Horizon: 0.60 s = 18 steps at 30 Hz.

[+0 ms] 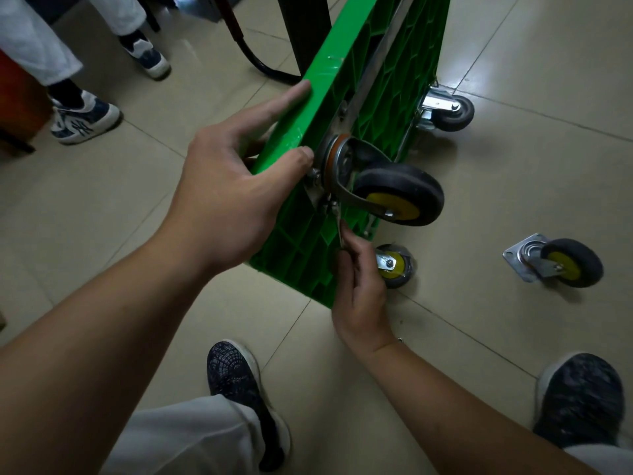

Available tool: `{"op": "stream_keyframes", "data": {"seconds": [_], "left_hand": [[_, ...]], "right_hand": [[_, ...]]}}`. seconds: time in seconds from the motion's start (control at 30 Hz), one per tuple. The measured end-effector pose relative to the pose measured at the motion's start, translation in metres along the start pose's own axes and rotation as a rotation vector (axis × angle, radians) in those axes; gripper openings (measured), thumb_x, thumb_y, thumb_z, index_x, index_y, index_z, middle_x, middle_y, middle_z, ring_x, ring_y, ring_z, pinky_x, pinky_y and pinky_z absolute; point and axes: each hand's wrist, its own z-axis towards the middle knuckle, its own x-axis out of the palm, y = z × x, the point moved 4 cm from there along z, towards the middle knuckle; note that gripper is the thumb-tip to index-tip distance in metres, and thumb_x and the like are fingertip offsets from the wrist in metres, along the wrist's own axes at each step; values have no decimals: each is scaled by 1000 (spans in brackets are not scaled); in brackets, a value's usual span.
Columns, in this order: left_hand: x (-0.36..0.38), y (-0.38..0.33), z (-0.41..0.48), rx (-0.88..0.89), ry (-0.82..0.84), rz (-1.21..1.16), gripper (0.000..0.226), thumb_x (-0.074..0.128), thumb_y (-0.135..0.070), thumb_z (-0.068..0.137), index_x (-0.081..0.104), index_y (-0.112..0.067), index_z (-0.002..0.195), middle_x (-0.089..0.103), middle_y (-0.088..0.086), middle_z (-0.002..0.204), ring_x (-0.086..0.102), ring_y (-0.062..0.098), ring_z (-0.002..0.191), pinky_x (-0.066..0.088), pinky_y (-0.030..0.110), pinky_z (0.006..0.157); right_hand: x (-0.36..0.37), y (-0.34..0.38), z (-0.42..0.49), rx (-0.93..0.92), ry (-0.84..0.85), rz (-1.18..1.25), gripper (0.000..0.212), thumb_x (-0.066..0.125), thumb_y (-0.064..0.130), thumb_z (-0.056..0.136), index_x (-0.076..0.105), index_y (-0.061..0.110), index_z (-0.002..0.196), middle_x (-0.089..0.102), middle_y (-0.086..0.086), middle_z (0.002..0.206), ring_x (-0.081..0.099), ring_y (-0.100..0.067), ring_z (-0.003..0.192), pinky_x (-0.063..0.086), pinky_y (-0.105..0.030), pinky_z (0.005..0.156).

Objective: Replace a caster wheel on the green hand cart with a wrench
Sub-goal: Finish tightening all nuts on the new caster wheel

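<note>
The caster wheel (397, 197), rigid steel and rubber, sits bolted centre-frame on the upended green hand cart (308, 241); the right hand (359, 286) at 6 o'clock pinches a slim wrench (339, 228) on its bolt, while the left hand (233, 193) at 9 o'clock clamps the stiff deck edge.

The left hand (226, 186) sits just left of frame centre, its forearm running in from seven o'clock. The palm faces down, the wrist straight. The index finger stretches toward one o'clock, flat and extended; the thumb points toward three o'clock, its tip pressed forward; the remaining fingers curl under, hidden from sight. The right hand (359, 289) lies at about five o'clock from the left one, its forearm coming in from the five o'clock corner. Its fingers are pinched together, tips aimed toward twelve o'clock, with the wrist slightly bent.
</note>
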Motion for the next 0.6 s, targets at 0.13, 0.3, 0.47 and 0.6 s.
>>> {"op": "stream_keyframes", "data": {"seconds": [0.13,0.3,0.47,0.6], "left_hand": [[2,0,0,5,13,-12,55,65,-25,96,53,-36,148,61,-10,141,63,10,123,55,39,101],[2,0,0,13,11,-16,54,66,-23,97,53,-35,147,62,-13,138,65,9,120,56,38,100],[1,1,1,12,14,-16,54,65,-25,96,53,-35,148,61,-13,140,64,9,122,55,40,101],[1,2,0,9,10,-15,54,65,-26,96,53,-35,148,61,-14,139,64,9,122,56,39,100]], "right_hand": [[-4,0,1,-8,-3,14,36,39,-5,103,48,6,137,56,-13,140,51,-28,134,45,-56,107],[3,8,-17,-15,-54,24,37,37,4,105,45,12,140,55,-10,139,50,-27,135,42,-51,112],[6,13,-17,-47,-14,1,40,38,9,104,41,16,143,54,0,141,48,-20,137,39,-34,114],[4,10,-6,-62,24,-46,37,40,5,104,46,9,139,55,-8,141,51,-22,135,43,-41,112]]}}
